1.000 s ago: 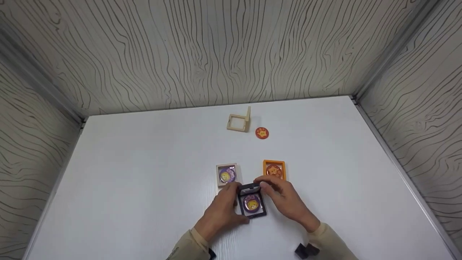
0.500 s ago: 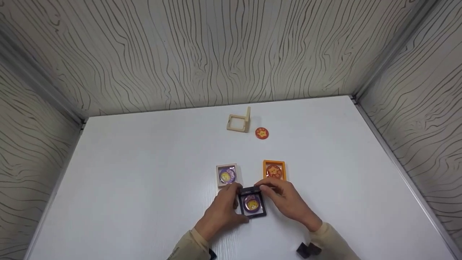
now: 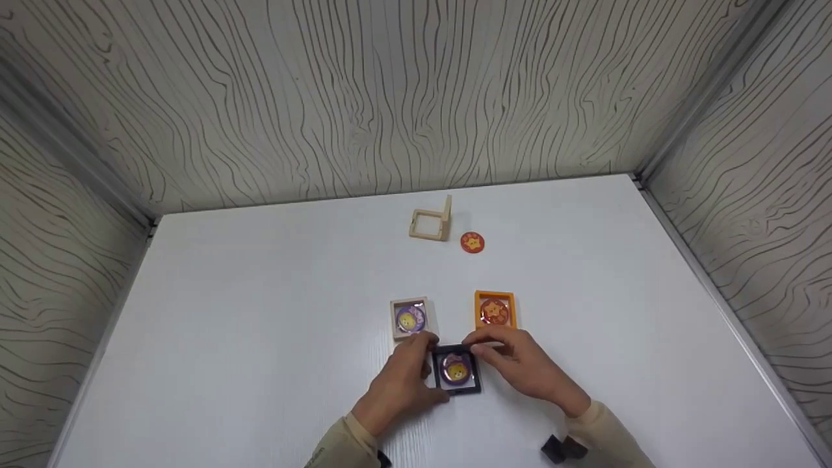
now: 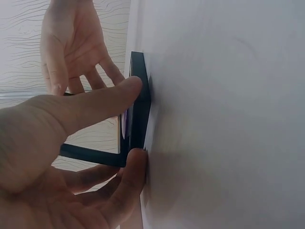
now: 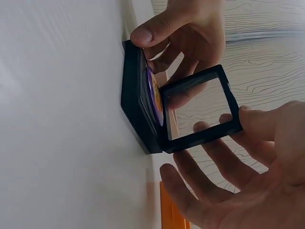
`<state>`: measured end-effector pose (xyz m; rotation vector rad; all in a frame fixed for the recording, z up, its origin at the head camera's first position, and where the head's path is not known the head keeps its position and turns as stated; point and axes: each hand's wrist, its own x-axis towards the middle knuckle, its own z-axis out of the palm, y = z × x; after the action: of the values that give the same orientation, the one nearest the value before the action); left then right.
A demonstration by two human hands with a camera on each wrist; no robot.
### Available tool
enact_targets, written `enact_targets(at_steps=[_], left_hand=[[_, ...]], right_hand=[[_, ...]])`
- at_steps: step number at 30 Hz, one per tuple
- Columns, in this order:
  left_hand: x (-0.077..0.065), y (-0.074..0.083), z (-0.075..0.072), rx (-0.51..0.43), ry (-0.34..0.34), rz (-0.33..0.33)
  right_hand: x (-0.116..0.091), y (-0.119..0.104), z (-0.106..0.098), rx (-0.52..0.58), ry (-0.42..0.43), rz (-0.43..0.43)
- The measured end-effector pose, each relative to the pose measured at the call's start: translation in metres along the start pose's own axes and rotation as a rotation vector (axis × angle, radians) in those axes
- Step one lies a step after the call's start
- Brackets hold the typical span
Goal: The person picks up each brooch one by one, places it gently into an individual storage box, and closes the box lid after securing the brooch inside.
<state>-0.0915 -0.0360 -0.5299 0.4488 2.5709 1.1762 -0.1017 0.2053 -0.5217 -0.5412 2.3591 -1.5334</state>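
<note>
My left hand [image 3: 400, 380] grips the sides of a small black display case [image 5: 136, 100], its thumb and fingers at opposite edges. The case lies on the white table with its hinged, clear-windowed lid [image 5: 205, 139] standing up from the far edge. My right hand [image 3: 530, 367] pinches the lid's free edge between thumb and fingers. A round purple badge [image 3: 456, 370] with a yellow bear face lies inside the base. Just beyond stand a pale case [image 3: 392, 318] holding a similar bear badge and an orange case [image 3: 478, 309] holding an orange star badge.
Toward the back of the table [image 3: 273, 273] sits a cream case [image 3: 446, 220] with its lid upright. A loose red badge [image 3: 472, 242] with a yellow star lies to its right. Wood-grain-patterned panels [image 3: 403, 97] enclose the table's back and sides.
The black case's lid has swung up from leaning back, and the head view now shows it nearly edge-on. My right hand has followed it slightly; my left hand keeps its grip.
</note>
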Motion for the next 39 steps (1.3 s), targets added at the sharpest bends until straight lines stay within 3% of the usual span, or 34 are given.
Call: enact_targets(at_steps=[6, 19, 28, 39], left_hand=[[-0.0001, -0.0006, 0.0002, 0.007, -0.005, 0.014], [0.0005, 0.0013, -0.0013, 0.025, -0.029, -0.002], [-0.0021, -0.0006, -0.0022, 0.087, 0.017, 0.101], [-0.0035, 0.0025, -0.0024, 0.105, -0.019, 0.054]], right_hand=[[-0.0020, -0.0004, -0.0029, -0.044, -0.061, -0.044], [-0.0031, 0.0002, -0.0016, -0.069, -0.112, -0.135], [-0.0051, 0.0052, -0.0005, -0.161, -0.135, -0.207], [-0.0073, -0.0009, 0.0013, -0.228, -0.155, -0.195]])
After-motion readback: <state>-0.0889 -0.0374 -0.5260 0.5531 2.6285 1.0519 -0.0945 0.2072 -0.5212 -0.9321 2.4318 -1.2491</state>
